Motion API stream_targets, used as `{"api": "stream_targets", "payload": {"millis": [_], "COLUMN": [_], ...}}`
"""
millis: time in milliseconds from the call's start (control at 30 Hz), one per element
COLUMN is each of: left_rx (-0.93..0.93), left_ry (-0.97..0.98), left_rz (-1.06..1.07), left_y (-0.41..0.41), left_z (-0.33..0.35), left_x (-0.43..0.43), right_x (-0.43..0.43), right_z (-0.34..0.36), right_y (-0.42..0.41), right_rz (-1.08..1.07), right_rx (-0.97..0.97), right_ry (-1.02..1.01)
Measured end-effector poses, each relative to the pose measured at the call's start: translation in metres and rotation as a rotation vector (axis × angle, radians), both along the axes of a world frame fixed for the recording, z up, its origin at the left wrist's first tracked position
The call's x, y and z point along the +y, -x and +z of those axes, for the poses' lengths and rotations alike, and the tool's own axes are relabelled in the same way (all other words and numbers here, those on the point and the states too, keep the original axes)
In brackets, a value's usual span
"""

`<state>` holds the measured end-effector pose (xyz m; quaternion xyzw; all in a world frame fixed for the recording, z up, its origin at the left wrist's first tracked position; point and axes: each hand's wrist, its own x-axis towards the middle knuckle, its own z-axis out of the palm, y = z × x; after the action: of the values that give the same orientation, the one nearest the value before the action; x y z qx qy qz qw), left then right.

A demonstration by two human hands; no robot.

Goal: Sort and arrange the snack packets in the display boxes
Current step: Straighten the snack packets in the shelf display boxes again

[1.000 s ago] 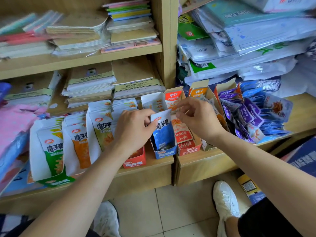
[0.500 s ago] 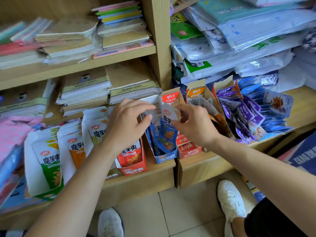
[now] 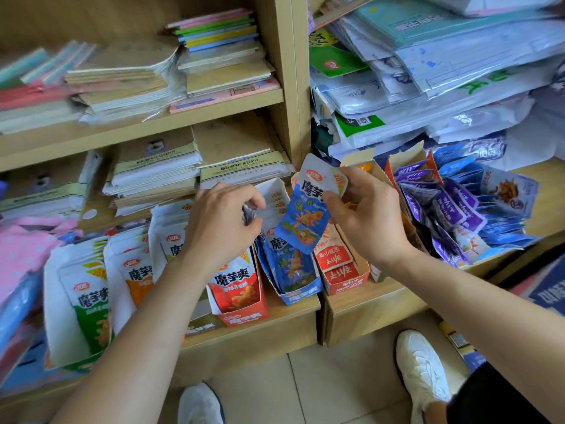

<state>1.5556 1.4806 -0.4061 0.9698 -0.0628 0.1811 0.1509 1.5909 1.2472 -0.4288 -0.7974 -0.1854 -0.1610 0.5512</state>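
My right hand (image 3: pixel 363 218) pinches a blue snack packet (image 3: pixel 305 215) by its top and holds it tilted above the blue display box (image 3: pixel 301 296). More blue packets stand in that box. My left hand (image 3: pixel 223 221) grips the tops of the packets at the back of the blue box, beside the red display box (image 3: pixel 244 316). An orange-red display box (image 3: pixel 345 270) with flat packets stands just right of the blue one. Green, orange and white-fronted packet boxes (image 3: pixel 88 295) line the shelf to the left.
A loose heap of purple and blue packets (image 3: pixel 458 209) spills over the right shelf. Stacked notebooks (image 3: pixel 153 172) and plastic-wrapped stationery (image 3: pixel 428 87) fill the shelves behind. The wooden upright (image 3: pixel 290 87) divides the two units. My white shoes (image 3: pixel 422 371) stand on the tiled floor.
My right hand has lifted one blue packet up and out of the blue box. My left hand has shifted onto the remaining packets behind it. The camera has moved closer.
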Motion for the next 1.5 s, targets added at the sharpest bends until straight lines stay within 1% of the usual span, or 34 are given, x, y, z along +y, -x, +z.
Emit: {"api": "stream_targets", "payload": {"millis": [200,267,333,433,533,600,700,800,900,967,1033,1100,1200,1267,1367,1500], "left_rx": [0.074,0.094,0.106,0.076,0.02,-0.021,-0.041,-0.068,-0.049,-0.067,-0.103,-0.121,-0.073,-0.069,-0.128,-0.186], "left_ry": [-0.053,-0.113,-0.116,-0.028,0.113,0.2,0.348,0.359,0.308,0.283,0.303,0.323,0.299,0.275,0.291,0.44], "left_rz": [-0.053,-0.077,-0.093,-0.109,-0.192,-0.233,-0.246,-0.236,-0.272,-0.253,-0.207,-0.175,-0.192,-0.197,-0.138,-0.063], "left_y": [0.0,0.002,0.004,0.002,0.003,0.003,0.006,0.008,0.008,0.009,0.009,0.01,0.01,0.01,0.011,0.01], "left_z": [0.001,0.002,0.004,0.004,0.006,0.008,0.009,0.007,0.005,0.004,0.002,0.002,0.001,-0.001,-0.002,-0.001], "left_x": [0.01,0.011,0.013,0.015,0.011,0.007,-0.004,-0.012,-0.013,-0.014,-0.015,-0.014,-0.011,-0.012,-0.015,-0.015], "right_x": [-0.001,0.0,0.001,0.002,0.003,0.004,0.005,0.007,0.004,0.002,0.002,0.002,0.0,-0.003,-0.004,0.003], "right_z": [0.002,0.001,-0.001,-0.003,-0.006,-0.006,-0.003,0.001,0.007,0.009,0.009,0.009,0.015,0.017,0.012,-0.005], "right_y": [0.006,0.009,0.01,0.011,0.008,0.007,0.008,0.01,0.006,0.004,0.006,0.008,0.009,0.009,0.008,0.009], "right_rz": [0.029,0.04,0.061,0.123,0.155,0.165,0.181,0.194,0.142,0.151,0.202,0.216,0.182,0.183,0.257,0.353], "right_rx": [-0.036,-0.038,-0.019,0.02,0.07,0.109,0.191,0.194,0.163,0.162,0.165,0.125,0.074,0.082,0.155,0.241], "right_ry": [-0.002,0.019,0.057,0.099,0.096,0.062,-0.091,-0.182,-0.278,-0.301,-0.261,-0.225,-0.342,-0.375,-0.297,-0.183]}}
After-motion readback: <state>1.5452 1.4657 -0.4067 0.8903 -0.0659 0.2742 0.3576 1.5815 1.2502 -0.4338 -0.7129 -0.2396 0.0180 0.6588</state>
